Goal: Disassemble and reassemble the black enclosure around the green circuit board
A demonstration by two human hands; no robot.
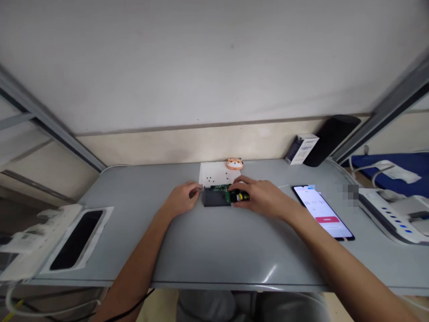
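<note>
A dark grey flat casing (217, 197) lies on the desk, with a green circuit board (221, 187) showing along its far side and right end. My left hand (182, 197) is at the casing's left end, its thumb and fingers closed on that edge. At the right end, my right hand (256, 194) grips a black part with yellow on it (241, 196), fingers at the far side and thumb at the near side. Whether this part is joined to the board cannot be made out. Behind the casing lies a white paper sheet (214, 170) with several tiny dark pieces, perhaps screws.
An orange animal-faced case (234, 163) sits on the sheet's far right corner. At right are a lit phone (323, 211) with a timer, a power strip (395, 214), a small box (302, 149) and a black cylinder (331, 139). Another phone (77, 239) lies at left.
</note>
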